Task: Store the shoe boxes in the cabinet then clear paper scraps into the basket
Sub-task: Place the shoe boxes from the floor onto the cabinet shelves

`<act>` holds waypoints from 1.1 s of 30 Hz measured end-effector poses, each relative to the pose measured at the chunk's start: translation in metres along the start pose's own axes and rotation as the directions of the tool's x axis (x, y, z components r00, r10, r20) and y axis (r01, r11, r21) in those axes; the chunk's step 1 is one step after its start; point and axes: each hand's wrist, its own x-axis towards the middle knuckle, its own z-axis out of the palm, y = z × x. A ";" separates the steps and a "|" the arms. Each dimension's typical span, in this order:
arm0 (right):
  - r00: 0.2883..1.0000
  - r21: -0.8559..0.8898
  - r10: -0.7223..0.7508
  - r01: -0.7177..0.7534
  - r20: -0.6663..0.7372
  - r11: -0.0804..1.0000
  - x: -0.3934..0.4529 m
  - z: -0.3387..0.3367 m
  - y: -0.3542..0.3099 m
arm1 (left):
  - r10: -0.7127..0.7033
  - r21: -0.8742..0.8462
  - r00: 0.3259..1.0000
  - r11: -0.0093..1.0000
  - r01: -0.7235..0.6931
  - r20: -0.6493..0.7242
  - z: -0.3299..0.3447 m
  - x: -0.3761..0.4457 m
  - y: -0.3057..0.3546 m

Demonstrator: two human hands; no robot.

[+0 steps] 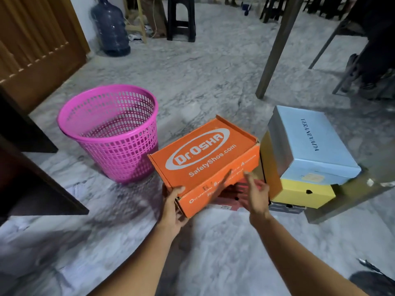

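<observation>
**Orange box in our left hand, marble floor all around**

We look down on a grey-and-white veined marble floor (213,82) that fills most of the view. Our left hand (174,207) grips the near left corner of the orange shoe box (205,159), thumb on top of the lid and fingers curled beneath. The box is tilted, its lid printed with a white logo. Our right hand (255,194) is spread open, fingers apart and blurred, just beside the box's near right side; we cannot tell whether it touches the cardboard. Under the orange box a red box (229,201) shows partly.

To the right sits a stack: a pale blue shoe box (310,144) on top, a yellow shoe box (303,194) under it, and a dark box (286,208) at the bottom, barely visible. A small white paper scrap (370,182) lies just right of the stack.

To the left of the orange box a pink perforated basket (109,133) stands upright on the floor. Dark wooden cabinet panels (32,178) jut in along the left edge, and behind them a brown ribbed door (38,50). Farther back stand a blue water jug (111,26), a black plastic stool (181,20) and a table leg (277,45).
</observation>
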 end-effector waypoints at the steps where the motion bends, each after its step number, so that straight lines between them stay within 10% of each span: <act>1: 1.000 0.024 0.012 -0.012 0.016 1.000 0.002 -0.003 -0.008 | 0.000 0.018 1.000 1.000 0.000 -0.001 -0.009 -0.007 0.002; 19: 0.833 0.093 0.063 -0.136 0.550 0.986 -0.139 -0.017 -0.042 | 0.470 0.212 0.876 0.850 -0.482 0.108 -0.168 -0.217 0.068; 33: 0.515 0.087 -0.075 0.002 0.854 0.996 -0.299 0.162 -0.104 | 0.811 0.205 0.510 0.571 -0.795 -0.286 -0.310 -0.362 0.152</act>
